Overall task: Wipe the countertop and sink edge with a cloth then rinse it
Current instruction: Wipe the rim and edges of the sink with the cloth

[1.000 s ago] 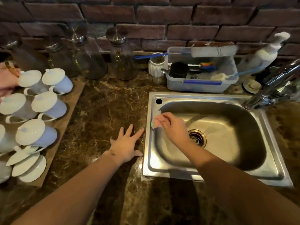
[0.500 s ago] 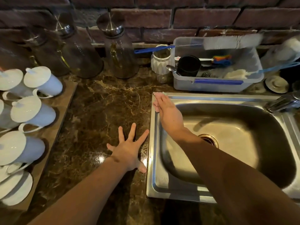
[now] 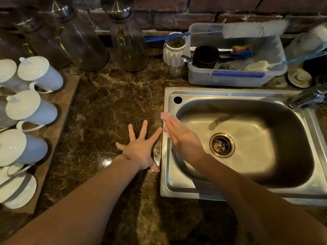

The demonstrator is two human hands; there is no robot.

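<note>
R hand point(image 3: 184, 137): fingers straight, pressing pink cloth point(image 3: 166, 117) flat on sink point(image 3: 230, 93) left rim. L hand point(image 3: 139, 147): released, fingers splaying flat on marble countertop point(image 3: 113, 106), just beside rim. Behind sink: plastic tub point(image 3: 233, 78) w/ brushes. Far left: white cups point(image 3: 31, 106).

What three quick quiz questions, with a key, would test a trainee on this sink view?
1. True or false: the right hand presses the cloth on the sink rim's left side.
2. Where does the left hand rest? A) in the basin B) flat on the countertop C) on a cup
3. Fill in: the bottle brush lies across the plastic ____.

Key: 1 true; 2 B; 3 tub.
</note>
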